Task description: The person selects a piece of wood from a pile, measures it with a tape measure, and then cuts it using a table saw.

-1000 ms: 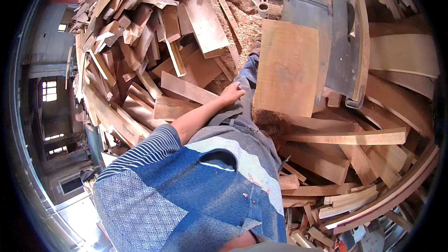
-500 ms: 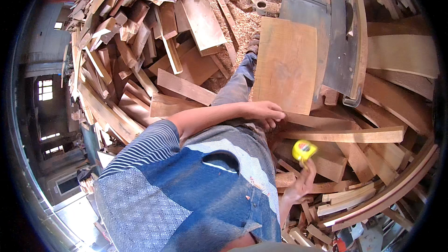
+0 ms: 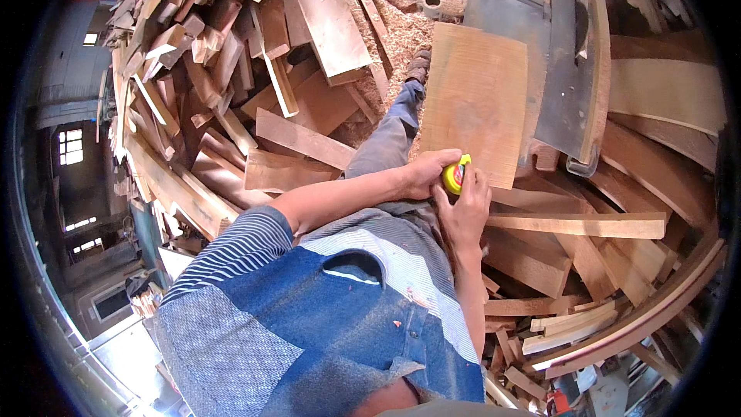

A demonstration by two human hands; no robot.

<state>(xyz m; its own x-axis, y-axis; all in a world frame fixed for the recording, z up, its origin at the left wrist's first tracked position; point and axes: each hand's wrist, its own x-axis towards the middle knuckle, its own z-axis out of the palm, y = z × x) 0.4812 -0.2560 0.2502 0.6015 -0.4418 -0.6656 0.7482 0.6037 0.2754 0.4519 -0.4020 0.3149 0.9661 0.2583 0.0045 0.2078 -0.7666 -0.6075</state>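
Note:
A yellow tape measure (image 3: 454,176) is gripped in my right hand (image 3: 468,205), at the near edge of a wide wooden board (image 3: 475,100). My left hand (image 3: 426,176) lies at the board's near left corner with its fingers curled, their tips close against the tape measure. What the left fingers pinch, if anything, is hidden. No drawn-out blade can be made out. The board's right side overlaps a grey metal machine table (image 3: 567,85).
A large heap of wood offcuts (image 3: 224,54) rises at the left, with shavings (image 3: 401,27) beside it. More planks lie at the right, among them a long narrow strip (image 3: 579,224) and a curved piece (image 3: 641,324). A metal fitting (image 3: 434,1) sits beyond the board.
My right hand has brought the tape measure up and left from beside my body to the board's near edge, against my left hand. The left hand has shifted slightly up and left.

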